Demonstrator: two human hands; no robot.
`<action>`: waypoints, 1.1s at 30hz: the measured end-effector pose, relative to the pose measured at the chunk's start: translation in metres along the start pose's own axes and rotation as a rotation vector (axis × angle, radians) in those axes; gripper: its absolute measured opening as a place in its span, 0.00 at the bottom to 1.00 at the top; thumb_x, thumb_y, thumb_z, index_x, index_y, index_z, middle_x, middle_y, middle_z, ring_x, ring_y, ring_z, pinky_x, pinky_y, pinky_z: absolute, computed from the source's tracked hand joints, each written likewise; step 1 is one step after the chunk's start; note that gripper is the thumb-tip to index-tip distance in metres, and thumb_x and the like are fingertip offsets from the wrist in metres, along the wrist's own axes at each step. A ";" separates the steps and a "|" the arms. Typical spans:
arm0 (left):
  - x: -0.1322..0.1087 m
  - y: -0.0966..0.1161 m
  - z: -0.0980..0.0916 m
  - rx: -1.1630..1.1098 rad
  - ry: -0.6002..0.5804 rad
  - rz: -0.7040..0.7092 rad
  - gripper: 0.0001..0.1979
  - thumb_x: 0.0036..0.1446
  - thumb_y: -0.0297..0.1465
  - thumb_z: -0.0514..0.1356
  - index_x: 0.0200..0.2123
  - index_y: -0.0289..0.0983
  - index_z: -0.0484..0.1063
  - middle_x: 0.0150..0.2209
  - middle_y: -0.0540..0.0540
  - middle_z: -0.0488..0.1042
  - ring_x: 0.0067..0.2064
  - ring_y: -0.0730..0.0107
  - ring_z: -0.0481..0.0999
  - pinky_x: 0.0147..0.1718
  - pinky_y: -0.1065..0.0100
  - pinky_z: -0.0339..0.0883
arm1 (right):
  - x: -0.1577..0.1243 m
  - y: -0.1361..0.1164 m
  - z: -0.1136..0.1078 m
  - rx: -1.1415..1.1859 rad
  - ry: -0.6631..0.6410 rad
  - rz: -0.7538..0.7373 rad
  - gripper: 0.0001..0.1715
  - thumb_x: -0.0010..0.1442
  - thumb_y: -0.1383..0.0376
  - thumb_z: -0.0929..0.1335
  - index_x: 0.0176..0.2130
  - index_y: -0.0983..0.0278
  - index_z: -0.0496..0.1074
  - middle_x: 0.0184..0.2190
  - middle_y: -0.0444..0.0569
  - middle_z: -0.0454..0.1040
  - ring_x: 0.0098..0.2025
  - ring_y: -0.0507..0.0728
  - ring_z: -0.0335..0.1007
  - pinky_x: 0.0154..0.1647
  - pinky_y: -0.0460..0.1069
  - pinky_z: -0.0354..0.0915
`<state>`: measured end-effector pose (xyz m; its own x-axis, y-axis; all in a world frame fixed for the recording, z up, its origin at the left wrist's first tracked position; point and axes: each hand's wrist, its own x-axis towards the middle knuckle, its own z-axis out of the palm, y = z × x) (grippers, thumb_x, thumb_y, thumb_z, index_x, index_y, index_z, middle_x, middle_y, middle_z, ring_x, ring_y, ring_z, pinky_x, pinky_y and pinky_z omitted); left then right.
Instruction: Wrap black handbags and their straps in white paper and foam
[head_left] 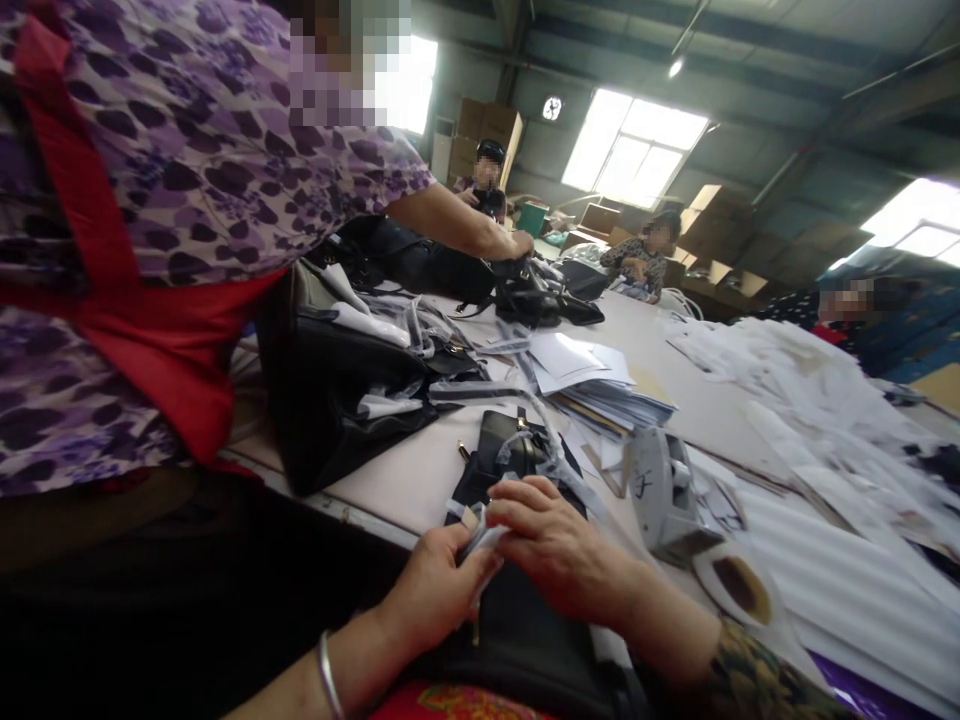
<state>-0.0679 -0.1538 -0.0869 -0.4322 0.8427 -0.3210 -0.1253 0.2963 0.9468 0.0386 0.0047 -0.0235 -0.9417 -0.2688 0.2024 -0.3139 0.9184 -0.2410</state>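
Note:
A black handbag [525, 630] with gold-coloured hardware lies at the table's near edge, right in front of me. Above it, my left hand [441, 582], with a silver bangle at the wrist, pinches a piece of whitish wrapping [484, 537] between thumb and fingers. My right hand [559, 545] comes in from the other side, its bent fingers closed over the same wrapping. What lies inside the wrapping is hidden by the fingers. Clear film [551, 440] covers part of the bag's upper end and strap.
Beyond the bag are a stack of papers [592, 380], a tape dispenser [664, 495] and a tape roll [739, 585]. White sheeting [825, 410] covers the right side. A large black bag [337, 385] stands left, beside a co-worker in a purple top [225, 150]. Other people sit farther back.

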 end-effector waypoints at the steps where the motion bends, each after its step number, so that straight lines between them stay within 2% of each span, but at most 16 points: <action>1: -0.001 0.001 0.000 0.048 0.003 0.038 0.16 0.58 0.45 0.61 0.33 0.36 0.73 0.19 0.53 0.69 0.18 0.73 0.66 0.17 0.73 0.55 | 0.005 0.003 -0.003 0.044 -0.042 0.004 0.08 0.62 0.71 0.65 0.36 0.64 0.74 0.54 0.55 0.72 0.61 0.65 0.62 0.59 0.60 0.60; 3: -0.005 0.003 -0.002 0.147 0.005 0.103 0.16 0.60 0.44 0.59 0.34 0.36 0.74 0.21 0.51 0.71 0.21 0.71 0.69 0.19 0.72 0.57 | 0.012 0.010 -0.005 0.163 -0.143 0.071 0.07 0.60 0.72 0.65 0.36 0.66 0.74 0.60 0.58 0.67 0.61 0.64 0.63 0.58 0.58 0.63; 6: -0.009 0.005 -0.004 0.286 0.014 0.177 0.15 0.62 0.42 0.58 0.35 0.36 0.76 0.26 0.47 0.75 0.27 0.66 0.73 0.24 0.70 0.60 | 0.016 0.018 -0.002 0.361 -0.267 0.154 0.08 0.59 0.74 0.64 0.36 0.66 0.73 0.56 0.57 0.70 0.52 0.58 0.72 0.51 0.51 0.69; 9: -0.006 0.004 -0.002 0.347 0.051 0.192 0.14 0.57 0.42 0.62 0.35 0.37 0.77 0.30 0.45 0.78 0.31 0.62 0.75 0.28 0.69 0.61 | 0.015 0.024 0.005 0.465 -0.243 0.152 0.08 0.58 0.75 0.65 0.34 0.65 0.72 0.50 0.54 0.74 0.50 0.56 0.73 0.52 0.50 0.69; 13: 0.004 0.000 0.005 0.292 0.115 0.127 0.13 0.52 0.42 0.66 0.33 0.38 0.77 0.27 0.48 0.77 0.31 0.62 0.75 0.27 0.70 0.60 | 0.009 0.034 0.007 0.519 -0.186 0.186 0.04 0.58 0.72 0.68 0.31 0.65 0.72 0.48 0.54 0.76 0.49 0.57 0.73 0.52 0.51 0.68; 15: 0.007 -0.001 0.007 0.242 0.096 0.118 0.11 0.54 0.40 0.64 0.32 0.39 0.78 0.26 0.49 0.76 0.30 0.63 0.75 0.26 0.71 0.59 | 0.006 0.040 0.003 0.575 -0.202 0.222 0.01 0.59 0.69 0.69 0.35 0.65 0.74 0.47 0.53 0.77 0.47 0.56 0.74 0.51 0.51 0.68; 16: 0.007 -0.002 0.007 0.224 0.084 0.124 0.10 0.55 0.39 0.64 0.33 0.39 0.78 0.27 0.49 0.77 0.31 0.63 0.75 0.27 0.71 0.60 | 0.006 0.042 0.000 0.598 -0.217 0.245 0.06 0.59 0.67 0.70 0.39 0.64 0.75 0.48 0.52 0.77 0.48 0.56 0.74 0.51 0.51 0.68; 19: 0.003 -0.001 0.007 0.213 0.070 0.150 0.08 0.55 0.36 0.63 0.34 0.39 0.78 0.31 0.50 0.78 0.33 0.64 0.76 0.30 0.70 0.61 | 0.011 0.048 -0.008 0.560 -0.267 0.247 0.28 0.55 0.61 0.75 0.54 0.63 0.70 0.56 0.55 0.72 0.56 0.60 0.70 0.57 0.55 0.64; 21: -0.002 -0.001 0.005 0.220 0.073 0.168 0.07 0.56 0.36 0.64 0.33 0.39 0.78 0.31 0.50 0.79 0.34 0.64 0.76 0.31 0.70 0.61 | 0.018 0.050 -0.011 0.470 -0.331 0.165 0.34 0.51 0.57 0.77 0.55 0.62 0.71 0.61 0.57 0.67 0.61 0.65 0.64 0.61 0.60 0.59; 25: -0.009 -0.004 0.004 0.225 0.077 0.172 0.07 0.57 0.35 0.63 0.32 0.38 0.78 0.30 0.49 0.78 0.32 0.65 0.75 0.30 0.70 0.61 | 0.030 0.049 -0.009 0.338 -0.430 0.080 0.30 0.49 0.52 0.78 0.51 0.56 0.76 0.58 0.54 0.71 0.59 0.68 0.64 0.59 0.63 0.57; 29: -0.005 -0.008 0.005 0.183 0.090 0.167 0.10 0.58 0.37 0.62 0.32 0.37 0.78 0.29 0.48 0.77 0.31 0.66 0.73 0.28 0.71 0.61 | 0.028 0.050 -0.003 0.330 -0.375 0.024 0.26 0.55 0.49 0.74 0.48 0.61 0.77 0.49 0.55 0.76 0.54 0.64 0.67 0.55 0.58 0.60; 33: -0.002 -0.006 0.005 0.144 0.022 0.123 0.13 0.60 0.40 0.61 0.33 0.37 0.78 0.27 0.48 0.75 0.26 0.70 0.70 0.24 0.72 0.60 | 0.017 0.051 0.011 0.332 -0.313 0.011 0.22 0.61 0.49 0.70 0.42 0.65 0.76 0.41 0.55 0.76 0.46 0.60 0.69 0.49 0.54 0.61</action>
<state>-0.0622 -0.1550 -0.0923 -0.4559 0.8671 -0.2008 0.0580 0.2541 0.9654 0.0054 0.0443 -0.0425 -0.9206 -0.3809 -0.0865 -0.2769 0.7927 -0.5431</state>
